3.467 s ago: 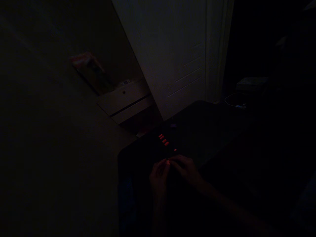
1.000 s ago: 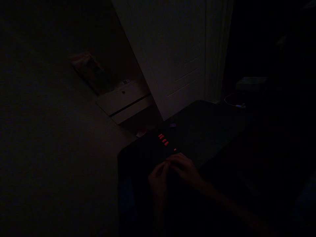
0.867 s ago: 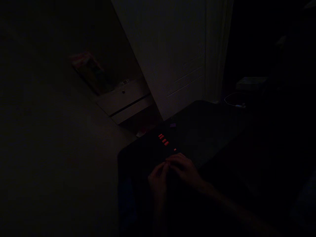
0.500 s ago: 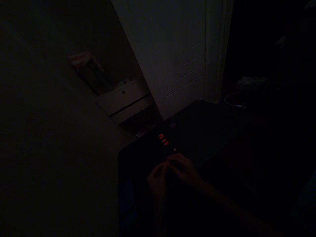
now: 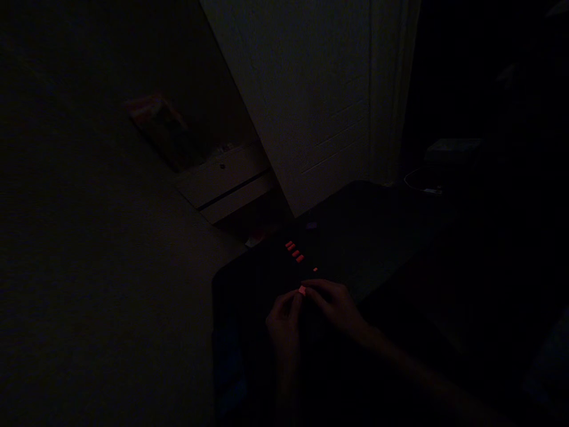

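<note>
The scene is very dark. Between the fingertips of both hands is a small pinkish-red piece (image 5: 302, 290), its kind too dim to make out. My left hand (image 5: 283, 317) pinches it from the left, fingers closed. From the right, my right hand (image 5: 334, 301) grips it between thumb and fingers. Just beyond the hands lies a tiny red piece (image 5: 315, 270) on the dark table (image 5: 368, 237). Farther off, several small red blocks (image 5: 296, 253) lie in a slanting row.
A small purple item (image 5: 312, 226) lies near the table's far edge. Behind the table stand a pale door (image 5: 320, 107) and a white drawer unit (image 5: 231, 178). Something blue (image 5: 229, 362) is at the near left. A white cable (image 5: 415, 178) and a box (image 5: 453, 148) are at the right.
The pinkish-red piece between my fingertips now shows more clearly and brightly. My right hand's fingers have shifted slightly. The red blocks on the table have not moved.
</note>
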Demonstrator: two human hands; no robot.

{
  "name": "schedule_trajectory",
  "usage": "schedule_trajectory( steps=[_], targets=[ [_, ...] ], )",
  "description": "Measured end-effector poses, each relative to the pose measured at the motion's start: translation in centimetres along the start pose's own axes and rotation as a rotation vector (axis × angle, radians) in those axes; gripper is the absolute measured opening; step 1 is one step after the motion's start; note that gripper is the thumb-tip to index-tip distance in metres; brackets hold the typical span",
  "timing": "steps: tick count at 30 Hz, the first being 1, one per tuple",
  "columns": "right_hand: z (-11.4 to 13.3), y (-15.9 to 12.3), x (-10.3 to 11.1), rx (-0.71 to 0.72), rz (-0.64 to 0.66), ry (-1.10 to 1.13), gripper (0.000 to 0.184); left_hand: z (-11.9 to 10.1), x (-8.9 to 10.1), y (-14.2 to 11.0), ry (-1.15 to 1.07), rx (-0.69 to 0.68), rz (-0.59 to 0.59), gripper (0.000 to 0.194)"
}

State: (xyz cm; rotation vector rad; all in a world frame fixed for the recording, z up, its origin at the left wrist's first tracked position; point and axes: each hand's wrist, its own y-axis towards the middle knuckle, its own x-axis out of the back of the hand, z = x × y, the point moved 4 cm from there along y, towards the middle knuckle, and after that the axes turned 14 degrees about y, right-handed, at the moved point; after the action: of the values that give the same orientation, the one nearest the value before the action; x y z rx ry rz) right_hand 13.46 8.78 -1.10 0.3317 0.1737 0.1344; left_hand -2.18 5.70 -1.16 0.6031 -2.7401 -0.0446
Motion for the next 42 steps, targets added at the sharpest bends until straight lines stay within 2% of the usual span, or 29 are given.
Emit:
schedule_trajectory(
  steps=[7,17,23,27,33,38,42],
  targets=[
    [0.38,0.04,0.01,0.039,0.034,-0.006,0.017,-0.41,0.12,-0.14,0.06,-0.043,-0.01,0.024],
    [0.09,0.02,-0.09,0.014,0.004,0.01,0.022,-1.1,0.04,-0.25,0.082,-0.185,0.061,0.024],
    [0.18,-0.11,-0.15,0.003,0.051,-0.008,0.017,-0.36,-0.31,-0.3,0.002,-0.025,0.058,0.041],
    [0.11,-0.12,-0.11,0.008,0.046,-0.022,0.016,-0.69,-0.41,-0.3,0.032,-0.057,0.075,0.03],
    [0.61,-0.14,-0.06,0.121,0.023,-0.057,0.018,-0.86,-0.27,-0.13,0.074,-0.056,0.031,0.032],
    [0.54,-0.26,-0.16,0.134,0.079,-0.053,0.021,-0.84,-0.15,-0.09,0.07,-0.061,0.021,0.032],
    [0.31,-0.3,-0.06,0.122,0.056,-0.06,0.02,-0.88,-0.03,-0.09,0.067,-0.089,0.042,0.029]
  ],
)
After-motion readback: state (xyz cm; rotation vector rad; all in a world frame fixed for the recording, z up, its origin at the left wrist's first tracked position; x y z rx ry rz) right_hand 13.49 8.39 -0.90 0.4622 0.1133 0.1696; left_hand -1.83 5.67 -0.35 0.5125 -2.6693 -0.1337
